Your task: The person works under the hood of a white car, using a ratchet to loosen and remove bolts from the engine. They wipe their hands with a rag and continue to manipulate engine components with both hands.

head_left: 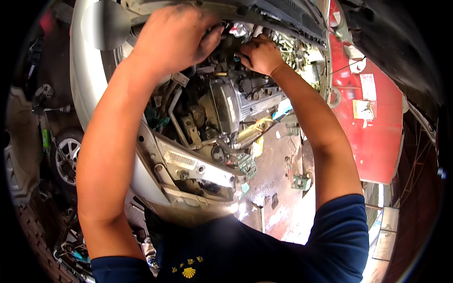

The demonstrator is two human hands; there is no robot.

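Both my arms reach forward into the open engine bay of a silver car (89, 66). My left hand (177, 37) is closed above the far left of the bay, thumb and fingers curled together; what they hold, if anything, is hidden. Farther right, my right hand (263, 54) is also closed, its fingers bent down among dark hoses and wiring. A small teal bit shows by its fingertips, too small to name. Below and between the hands lies the engine's valve cover (231, 106) with a round black cap (245, 86).
Nearer me, a bare metal front panel (193, 165) crosses the bay's edge. A green tool tray (246, 165) and a green stool (302, 183) stand lower right. A red body panel (382, 141) rises at right. At left are a wheel (68, 155) and loose car parts.
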